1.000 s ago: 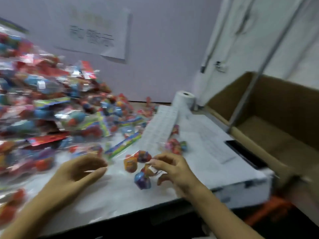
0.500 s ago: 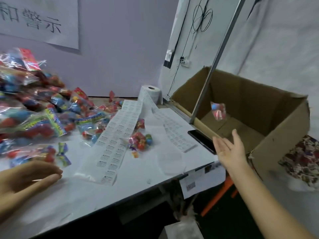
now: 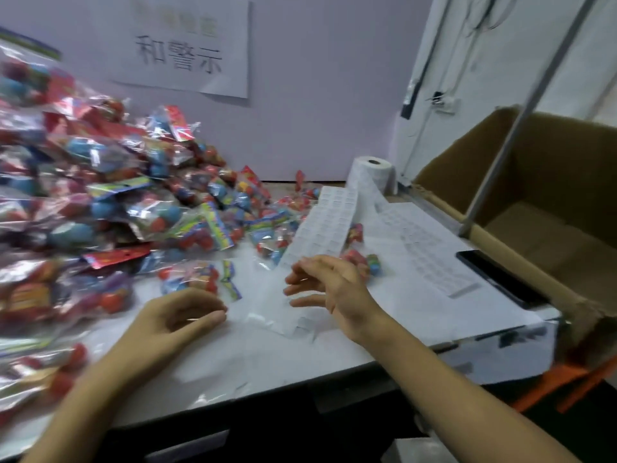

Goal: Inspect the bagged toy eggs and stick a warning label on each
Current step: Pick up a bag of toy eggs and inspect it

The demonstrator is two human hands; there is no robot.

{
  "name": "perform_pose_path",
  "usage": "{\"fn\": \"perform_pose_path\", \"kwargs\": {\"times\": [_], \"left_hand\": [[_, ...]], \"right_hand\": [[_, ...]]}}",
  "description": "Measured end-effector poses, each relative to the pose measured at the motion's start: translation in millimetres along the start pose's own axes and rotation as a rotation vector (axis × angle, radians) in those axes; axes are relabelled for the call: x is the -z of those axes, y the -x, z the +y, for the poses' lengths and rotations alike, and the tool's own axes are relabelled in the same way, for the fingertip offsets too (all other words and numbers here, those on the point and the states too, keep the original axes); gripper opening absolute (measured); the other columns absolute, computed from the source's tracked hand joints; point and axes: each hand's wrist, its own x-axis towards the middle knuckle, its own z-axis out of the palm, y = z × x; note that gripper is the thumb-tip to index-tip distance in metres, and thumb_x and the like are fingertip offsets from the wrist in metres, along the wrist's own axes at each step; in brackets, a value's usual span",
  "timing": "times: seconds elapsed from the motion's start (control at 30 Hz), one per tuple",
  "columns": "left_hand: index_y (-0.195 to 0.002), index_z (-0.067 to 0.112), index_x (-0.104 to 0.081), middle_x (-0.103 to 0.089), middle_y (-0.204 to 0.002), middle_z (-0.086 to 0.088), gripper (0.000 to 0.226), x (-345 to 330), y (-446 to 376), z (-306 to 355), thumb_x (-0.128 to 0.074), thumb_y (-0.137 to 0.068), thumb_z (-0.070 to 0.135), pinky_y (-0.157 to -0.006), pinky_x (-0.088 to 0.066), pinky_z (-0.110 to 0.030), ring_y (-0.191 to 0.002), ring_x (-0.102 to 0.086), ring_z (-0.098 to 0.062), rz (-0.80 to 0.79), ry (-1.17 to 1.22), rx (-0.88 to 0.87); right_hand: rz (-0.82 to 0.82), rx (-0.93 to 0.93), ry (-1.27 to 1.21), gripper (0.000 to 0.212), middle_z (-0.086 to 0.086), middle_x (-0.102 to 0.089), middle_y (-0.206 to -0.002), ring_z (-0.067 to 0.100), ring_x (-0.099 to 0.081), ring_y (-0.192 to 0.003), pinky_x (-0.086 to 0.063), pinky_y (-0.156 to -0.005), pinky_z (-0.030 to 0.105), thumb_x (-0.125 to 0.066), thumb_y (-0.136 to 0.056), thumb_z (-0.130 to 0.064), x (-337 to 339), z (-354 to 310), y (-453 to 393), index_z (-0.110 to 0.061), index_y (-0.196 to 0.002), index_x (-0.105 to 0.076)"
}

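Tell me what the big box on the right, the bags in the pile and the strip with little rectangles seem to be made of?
The box looks like brown corrugated cardboard, matte, with raw-cut flaps. The bags seem to be thin clear plastic film: glossy glare, crinkles, colours showing through. The label strip, fed from a roll, appears to be white paper, probably on smooth backing.

We've swung our right hand (image 3: 329, 290) back from the cardboard box (image 3: 534, 208) and it's now over the label strip (image 3: 320, 228) on the worktop (image 3: 253, 355), fingers loose, holding nothing. The bag we tossed is out of sight. Our view has turned back left.
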Motion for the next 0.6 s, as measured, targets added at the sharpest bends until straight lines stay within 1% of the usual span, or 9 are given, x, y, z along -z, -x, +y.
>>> {"fn": "perform_pose_path", "kwargs": {"times": [0.03,0.1,0.17,0.23,0.33,0.43,0.47,0.53,0.6], "left_hand": [[-0.097,0.006,-0.075,-0.079,-0.095,-0.007,0.024,0,4,8,-0.075,-0.077,0.018,-0.085,-0.057,-0.021,-0.093,-0.075,-0.02,0.029,0.024,-0.006],[-0.094,0.006,-0.075,-0.079,-0.093,-0.004,0.016,0,6,13,-0.075,-0.08,0.015,-0.08,-0.056,-0.017,-0.089,-0.075,-0.016,0.041,0.01,-0.027],[-0.094,0.006,-0.075,-0.079,-0.092,-0.006,0.008,1,4,7,-0.074,-0.086,0.007,-0.08,-0.057,-0.02,-0.087,-0.075,-0.015,0.05,-0.001,-0.003],[-0.092,0.004,-0.073,-0.078,-0.09,-0.009,0.003,1,4,8,-0.072,-0.09,0.003,-0.077,-0.059,-0.029,-0.084,-0.075,-0.017,0.097,0.021,0.009],[-0.086,0.003,-0.071,-0.077,-0.083,-0.008,0.009,3,4,7,-0.067,-0.094,0.0,-0.062,-0.058,-0.029,-0.074,-0.076,-0.021,0.257,0.068,0.026],[-0.083,0.004,-0.07,-0.074,-0.074,-0.003,0.015,9,2,6,-0.064,-0.096,-0.002,-0.059,-0.058,-0.03,-0.068,-0.073,-0.018,0.424,0.072,0.011],[-0.083,0.005,-0.069,-0.073,-0.073,-0.003,0.015,11,2,4,-0.065,-0.096,0.0,-0.06,-0.058,-0.031,-0.068,-0.072,-0.018,0.479,0.069,0.002],[-0.082,0.01,-0.068,-0.072,-0.075,-0.004,0.013,15,2,1,-0.067,-0.095,0.006,-0.067,-0.058,-0.033,-0.073,-0.071,-0.02,0.572,0.07,-0.002],[-0.086,0.017,-0.067,-0.07,-0.079,0.002,0.013,18,1,-3,-0.068,-0.095,0.008,-0.075,-0.057,-0.036,-0.081,-0.068,-0.019,0.658,0.048,0.025]], "right_hand": [[-0.059,0.004,0.012,0.019,0.013,-0.074,-0.087,0.027,-0.074,-0.081,-0.06,-0.066,0.034,-0.068,-0.092,-0.024,-16,3,-4,-0.007,-0.088,-0.073],[-0.152,0.011,0.059,0.016,0.01,-0.073,-0.084,0.025,-0.074,-0.078,-0.06,-0.065,0.033,-0.066,-0.097,-0.019,-44,10,-11,-0.007,-0.088,-0.072],[-0.202,0.036,0.114,0.015,0.008,-0.072,-0.081,0.022,-0.072,-0.075,-0.061,-0.064,0.034,-0.063,-0.099,-0.012,-67,16,-19,-0.009,-0.087,-0.071],[-0.195,0.087,0.203,0.016,0.006,-0.073,-0.081,0.021,-0.071,-0.076,-0.06,-0.065,0.033,-0.062,-0.098,-0.007,-85,21,-30,-0.013,-0.087,-0.071],[-0.105,0.196,0.46,0.012,0.0,-0.073,-0.094,0.015,-0.07,-0.09,-0.054,-0.072,0.021,-0.066,-0.094,-0.008,-104,30,-49,-0.015,-0.101,-0.073],[-0.124,0.306,0.695,0.032,-0.004,-0.066,-0.119,0.01,-0.06,-0.112,-0.041,-0.083,0.003,-0.073,-0.09,-0.017,-116,36,-64,-0.017,-0.122,-0.069],[-0.161,0.316,0.772,0.042,-0.003,-0.062,-0.127,0.012,-0.055,-0.12,-0.038,-0.089,0.003,-0.076,-0.088,-0.022,-118,39,-67,-0.017,-0.128,-0.065],[-0.216,0.275,0.896,0.059,-0.002,-0.058,-0.133,0.016,-0.049,-0.126,-0.039,-0.104,0.018,-0.078,-0.086,-0.037,-120,46,-67,-0.019,-0.138,-0.057],[-0.223,0.251,0.919,0.062,-0.007,-0.06,-0.123,0.016,-0.053,-0.118,-0.046,-0.103,0.031,-0.076,-0.083,-0.051,-118,52,-63,-0.024,-0.135,-0.057]]}}
